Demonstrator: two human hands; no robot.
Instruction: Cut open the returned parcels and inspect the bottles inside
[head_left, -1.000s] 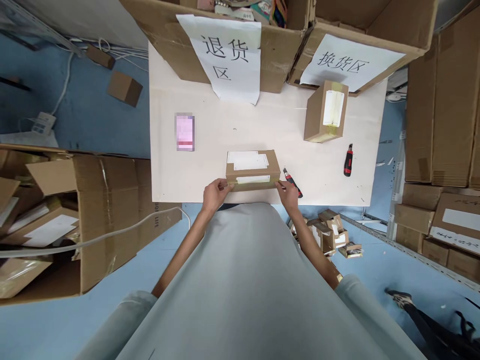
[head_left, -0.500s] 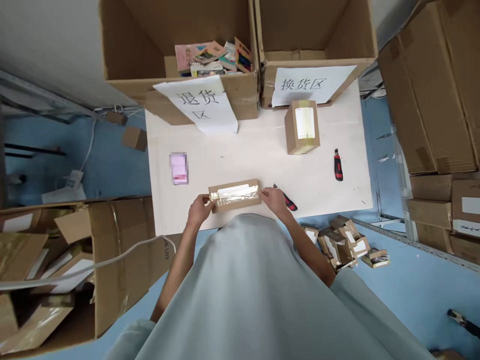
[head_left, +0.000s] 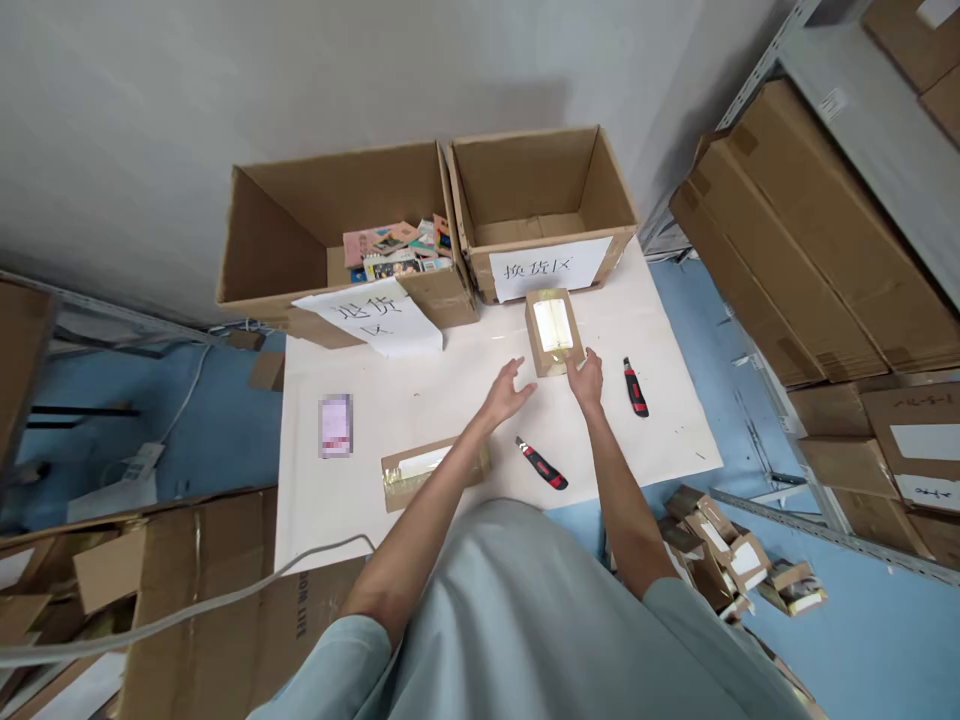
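Note:
An upright small brown carton [head_left: 553, 328] with a white label and yellowish tape stands toward the back right of the table. My right hand [head_left: 586, 382] is at its near right corner, thumb against or very close to the cardboard, fingers apart. My left hand [head_left: 510, 393] hovers just left of the carton, fingers spread, holding nothing. Under my left forearm lies a long flat carton [head_left: 412, 472] with a label and shiny tape, partly hidden by the arm. A red-and-black utility knife [head_left: 541, 464] lies between my forearms, and a second utility knife [head_left: 636, 388] lies right of my right hand.
Two big open boxes stand at the back: the left box [head_left: 277, 230] holds colourful packs, and the right box [head_left: 525, 165] bears a paper sign. A blurred pinkish item [head_left: 336, 426] lies on the table's left. Opened cartons [head_left: 712, 550] lie on the floor; a grey cable [head_left: 225, 600] crosses at left.
Both hands have let go of the long carton and reached forward and right to the small carton. The long carton stays on the table. My view has tilted up, showing more wall.

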